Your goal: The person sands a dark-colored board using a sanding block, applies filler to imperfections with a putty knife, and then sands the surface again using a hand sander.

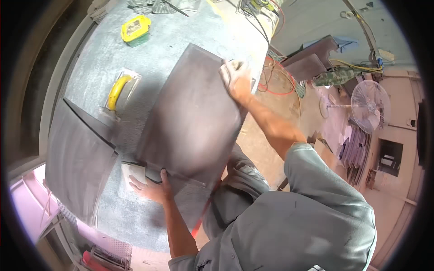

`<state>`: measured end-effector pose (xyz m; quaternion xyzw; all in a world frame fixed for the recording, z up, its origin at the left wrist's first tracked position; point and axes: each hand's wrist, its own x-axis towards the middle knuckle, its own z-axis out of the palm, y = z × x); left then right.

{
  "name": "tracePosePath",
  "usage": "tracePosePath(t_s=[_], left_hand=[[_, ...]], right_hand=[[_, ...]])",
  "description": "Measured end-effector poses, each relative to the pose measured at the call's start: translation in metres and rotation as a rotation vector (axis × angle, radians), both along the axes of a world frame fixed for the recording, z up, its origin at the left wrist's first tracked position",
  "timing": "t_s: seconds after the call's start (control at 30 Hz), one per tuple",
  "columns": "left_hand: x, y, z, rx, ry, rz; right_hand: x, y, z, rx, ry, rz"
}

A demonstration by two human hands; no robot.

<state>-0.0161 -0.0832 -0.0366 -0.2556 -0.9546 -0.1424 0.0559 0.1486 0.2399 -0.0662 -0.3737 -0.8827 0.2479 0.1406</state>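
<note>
A dark brown-grey rectangular panel (192,108) lies slanted on the dusty blue-grey work table (167,27). My right hand (236,79), whitened at the fingers, is closed at the panel's far right corner. A small pale patch shows among its fingers, too unclear to name. My left hand (156,187) lies at the panel's near end, fingers stretched out and thumb against the dark edge. Its fingertips overlap a small white pad (132,174) beside the panel. A yellow-handled hand sander (118,92) rests on the table left of the panel.
A second dark panel (81,153) lies at the table's left. Farther back is a yellow-and-green container (135,29). Right of the table, cables and a red hose (289,74) trail over the floor. A standing fan (370,106) and stacked sheets (357,153) are beyond.
</note>
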Motion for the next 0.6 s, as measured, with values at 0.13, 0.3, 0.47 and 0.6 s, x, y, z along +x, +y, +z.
tracePosePath(t_s=[0.13,0.3,0.47,0.6], left_hand=[[0.003,0.0,0.002,-0.008,0.053,0.036],[-0.001,-0.005,-0.002,-0.003,0.04,0.034],[0.002,-0.006,-0.001,-0.013,0.027,0.04],[0.0,0.001,-0.001,0.02,0.036,0.055]], right_hand=[[-0.049,-0.011,0.068,0.36,-0.34,-0.037],[-0.068,-0.114,0.126,-0.587,0.11,0.161],[-0.088,0.067,0.089,0.666,0.056,0.049],[-0.102,0.125,0.079,0.503,-0.068,-0.288]])
